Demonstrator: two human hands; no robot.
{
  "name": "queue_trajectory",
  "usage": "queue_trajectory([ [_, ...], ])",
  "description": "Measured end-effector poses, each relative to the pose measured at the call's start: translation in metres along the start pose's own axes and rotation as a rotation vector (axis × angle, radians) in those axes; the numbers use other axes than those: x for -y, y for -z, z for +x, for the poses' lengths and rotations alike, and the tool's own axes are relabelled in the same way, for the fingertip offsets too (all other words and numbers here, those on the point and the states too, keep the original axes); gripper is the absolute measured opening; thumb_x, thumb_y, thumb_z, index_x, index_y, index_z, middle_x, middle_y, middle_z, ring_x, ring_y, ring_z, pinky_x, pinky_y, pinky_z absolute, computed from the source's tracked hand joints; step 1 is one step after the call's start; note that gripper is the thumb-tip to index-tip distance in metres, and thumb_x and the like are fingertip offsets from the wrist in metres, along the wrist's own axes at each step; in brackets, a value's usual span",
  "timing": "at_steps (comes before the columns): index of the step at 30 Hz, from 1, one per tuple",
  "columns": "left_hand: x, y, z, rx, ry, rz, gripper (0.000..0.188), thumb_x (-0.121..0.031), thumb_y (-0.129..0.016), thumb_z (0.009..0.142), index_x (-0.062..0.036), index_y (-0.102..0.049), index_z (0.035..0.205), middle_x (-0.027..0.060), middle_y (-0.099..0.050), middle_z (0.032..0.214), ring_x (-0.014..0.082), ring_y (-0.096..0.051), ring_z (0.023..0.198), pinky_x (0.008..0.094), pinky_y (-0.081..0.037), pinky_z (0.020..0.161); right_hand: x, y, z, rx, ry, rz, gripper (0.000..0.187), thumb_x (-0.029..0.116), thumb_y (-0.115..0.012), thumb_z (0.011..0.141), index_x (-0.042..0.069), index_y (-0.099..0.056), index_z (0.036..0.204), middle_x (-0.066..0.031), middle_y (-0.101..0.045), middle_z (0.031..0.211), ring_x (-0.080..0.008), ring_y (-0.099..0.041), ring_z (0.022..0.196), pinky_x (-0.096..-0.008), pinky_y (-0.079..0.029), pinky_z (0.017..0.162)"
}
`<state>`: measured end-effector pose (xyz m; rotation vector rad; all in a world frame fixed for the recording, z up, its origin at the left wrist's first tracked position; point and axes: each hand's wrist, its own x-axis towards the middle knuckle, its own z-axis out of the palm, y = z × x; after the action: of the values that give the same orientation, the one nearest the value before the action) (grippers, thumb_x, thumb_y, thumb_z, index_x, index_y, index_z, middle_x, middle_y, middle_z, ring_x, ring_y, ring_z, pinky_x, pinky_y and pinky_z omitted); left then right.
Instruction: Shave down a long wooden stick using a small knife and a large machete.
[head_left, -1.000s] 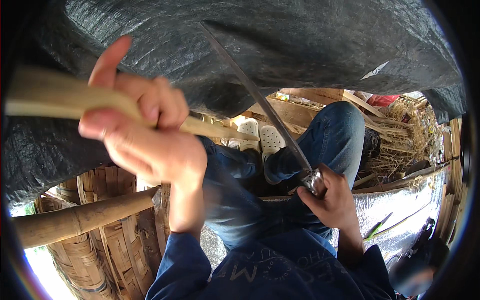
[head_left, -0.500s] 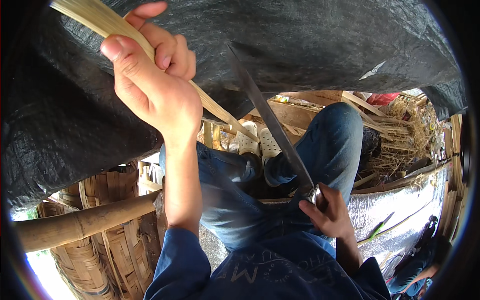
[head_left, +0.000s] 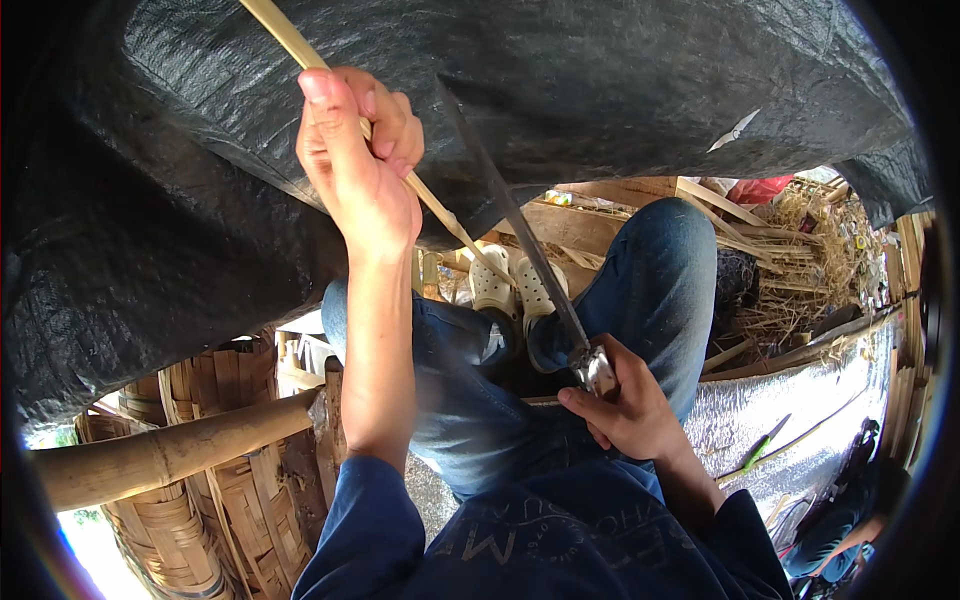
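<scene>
My left hand [head_left: 360, 165] is raised at the upper left, its fingers closed around a long, thin bamboo strip [head_left: 440, 208]. The strip slants from the top edge down toward my feet, its lower end near the pale clogs [head_left: 491, 283]. Low in front of my body, my right hand [head_left: 632, 405] grips a machete [head_left: 508, 205] by its handle, next to a shiny metal collar. The dark blade points up and left, to the right of the strip and apart from it in the picture. Most of the handle is hidden by my fingers.
A black tarp [head_left: 620, 80] spans the top and left. At lower left are a thick bamboo pole [head_left: 180, 455] and woven bamboo baskets [head_left: 250, 500]. Wood scraps and straw [head_left: 790, 240] lie beyond my bent knee [head_left: 660, 280]. Silver sheeting [head_left: 735, 415] is at right, near another person [head_left: 835, 545].
My left hand has shifted right with the bamboo strip, now seen narrower, and its fingers have closed more tightly. My right hand has moved slightly left and up with the machete.
</scene>
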<state>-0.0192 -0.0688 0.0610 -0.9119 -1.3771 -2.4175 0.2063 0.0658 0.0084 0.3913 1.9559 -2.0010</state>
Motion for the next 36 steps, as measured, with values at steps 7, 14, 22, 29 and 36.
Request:
queue_trajectory([
  [7,-0.008,-0.007,-0.008,-0.076,-0.051,0.013,0.042,-0.041,-0.048,0.096,-0.0050,-0.046,0.074,0.0000,-0.037,0.052,0.0061,-0.032,0.043,0.0209,-0.025,0.038,0.011,0.001,-0.002,0.029,-0.090,0.258,0.022,0.009,-0.063,0.085,-0.002,-0.046,0.093,-0.0033,-0.048,0.052,-0.0093,-0.047,0.038,-0.0243,-0.034,0.037],
  [14,0.004,0.001,-0.007,0.067,-0.135,-0.040,0.043,-0.039,-0.045,0.097,-0.0047,-0.041,0.071,0.0010,-0.035,0.054,0.0086,-0.034,0.043,0.0233,-0.029,0.039,0.014,-0.003,-0.002,0.080,-0.030,0.212,0.026,0.005,-0.061,0.083,-0.004,-0.048,0.104,-0.0019,-0.048,0.051,-0.0088,-0.047,0.038,-0.0241,-0.035,0.037],
  [22,0.010,0.005,-0.009,0.001,-0.181,0.125,0.044,-0.047,-0.040,0.097,-0.0125,-0.038,0.070,-0.0037,-0.028,0.053,0.0082,-0.027,0.049,0.0234,-0.025,0.050,-0.031,-0.028,0.029,0.093,-0.027,0.183,0.010,-0.002,-0.054,0.079,0.000,-0.044,0.080,-0.0033,-0.047,0.050,-0.0102,-0.048,0.039,-0.0250,-0.035,0.035],
  [29,0.011,-0.009,-0.010,-0.002,-0.216,0.176,0.041,-0.034,-0.044,0.098,-0.0069,-0.039,0.068,0.0002,-0.036,0.052,0.0088,-0.034,0.048,0.0250,-0.030,0.046,-0.040,-0.037,0.033,-0.107,0.046,-0.065,0.019,0.010,-0.063,0.075,-0.003,-0.053,0.083,-0.0030,-0.050,0.057,-0.0091,-0.048,0.053,-0.0296,-0.039,0.048],
  [36,0.007,-0.004,-0.008,0.025,-0.239,0.037,0.041,-0.034,-0.045,0.098,-0.0075,-0.039,0.068,-0.0001,-0.036,0.052,0.0089,-0.034,0.048,0.0247,-0.030,0.047,-0.017,-0.024,0.036,-0.099,0.114,0.026,0.016,0.011,-0.062,0.074,-0.001,-0.052,0.078,-0.0011,-0.050,0.060,-0.0070,-0.044,0.056,-0.0275,-0.037,0.050],
])
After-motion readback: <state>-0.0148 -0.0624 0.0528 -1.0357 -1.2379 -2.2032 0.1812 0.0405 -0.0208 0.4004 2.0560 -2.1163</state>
